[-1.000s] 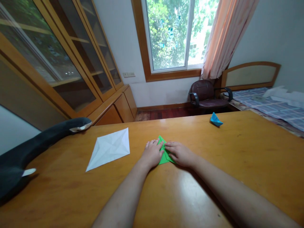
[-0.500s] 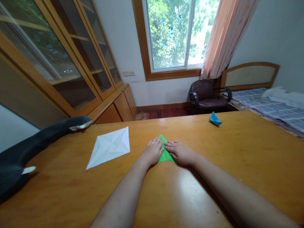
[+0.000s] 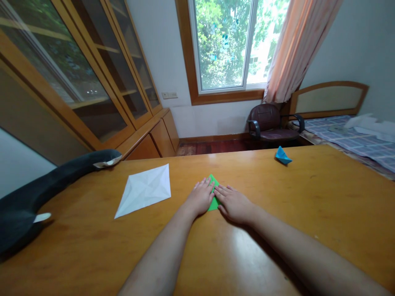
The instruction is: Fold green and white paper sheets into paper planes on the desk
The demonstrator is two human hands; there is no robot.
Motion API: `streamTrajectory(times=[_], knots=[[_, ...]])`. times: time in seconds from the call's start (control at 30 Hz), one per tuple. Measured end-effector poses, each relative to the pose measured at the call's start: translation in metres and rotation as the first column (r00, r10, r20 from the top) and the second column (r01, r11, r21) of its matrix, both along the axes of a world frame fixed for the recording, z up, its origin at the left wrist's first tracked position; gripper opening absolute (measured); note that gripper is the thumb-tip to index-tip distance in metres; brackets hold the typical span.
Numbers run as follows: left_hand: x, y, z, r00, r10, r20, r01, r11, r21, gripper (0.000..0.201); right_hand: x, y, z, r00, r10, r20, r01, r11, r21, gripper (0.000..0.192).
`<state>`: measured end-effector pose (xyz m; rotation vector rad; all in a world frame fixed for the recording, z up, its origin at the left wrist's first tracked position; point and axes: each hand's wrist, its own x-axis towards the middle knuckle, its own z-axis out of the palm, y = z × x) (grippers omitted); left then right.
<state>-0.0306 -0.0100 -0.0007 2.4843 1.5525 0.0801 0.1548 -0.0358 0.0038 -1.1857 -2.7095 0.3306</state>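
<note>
Both hands lie flat, fingers together, palms down on a folded green paper triangle (image 3: 213,197) near the middle of the glossy wooden table (image 3: 308,205): the left hand (image 3: 200,198) covers its left half, the right hand (image 3: 233,202) its right half. A creased white paper sheet (image 3: 145,190) lies to the left, well apart.

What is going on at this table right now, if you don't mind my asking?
A person is pressing a folded green paper flat on the wooden table with both hands. The left hand and right hand lie palm-down on it, fingertips almost meeting, so only a small triangle of green shows. A creased white sheet lies to the left, a small blue folded paper sits farther back on the right, and a dark plush toy rests along the left edge.
</note>
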Motion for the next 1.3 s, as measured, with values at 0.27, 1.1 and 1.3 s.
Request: streamTrajectory(times=[0.27, 1.1, 1.3], knots=[[0.000, -0.001, 0.001, 1.000, -0.002, -0.009, 0.002, 1.000, 0.001, 0.055, 0.002, 0.000, -0.002, 0.999, -0.003, 0.040, 0.003, 1.000, -0.008, 0.059], [-0.001, -0.006, 0.011, 0.999, -0.024, 0.023, 0.026, 0.998, -0.060, 0.082, 0.014, 0.002, 0.004, 0.998, 0.056, 0.004, -0.055, 0.985, -0.164, 0.079], [-0.001, -0.005, 0.010, 0.999, -0.027, 0.029, 0.028, 0.998, -0.056, 0.083, 0.013, 0.003, 0.004, 0.998, 0.060, 0.007, -0.058, 0.984, -0.170, 0.079]])
